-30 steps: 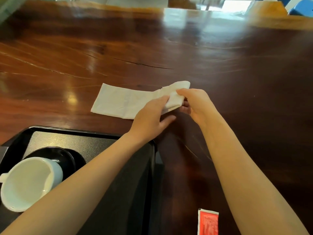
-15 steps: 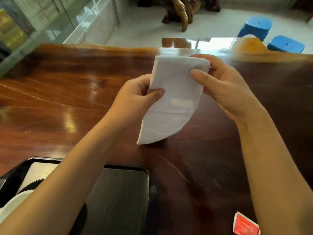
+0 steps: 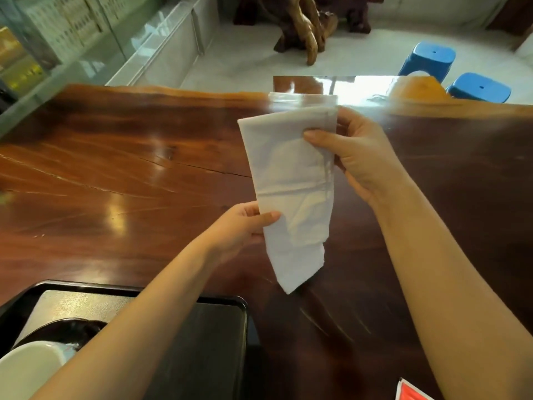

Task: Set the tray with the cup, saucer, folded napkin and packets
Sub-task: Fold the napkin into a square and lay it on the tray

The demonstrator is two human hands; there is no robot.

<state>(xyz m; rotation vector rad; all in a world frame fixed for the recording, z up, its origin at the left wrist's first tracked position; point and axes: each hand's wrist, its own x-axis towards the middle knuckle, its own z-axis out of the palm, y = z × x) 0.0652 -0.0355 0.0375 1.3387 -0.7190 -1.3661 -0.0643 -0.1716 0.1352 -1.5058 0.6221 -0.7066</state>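
White napkin is being held upright above the worktop, mid-frame, long axis vertical. Its top is being pinched by the right hand, its lower edge by the left hand, nearer the tray at lower left.

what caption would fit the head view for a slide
Both hands, left hand low and right hand high, hold a white napkin above the wooden table, beside the black tray.
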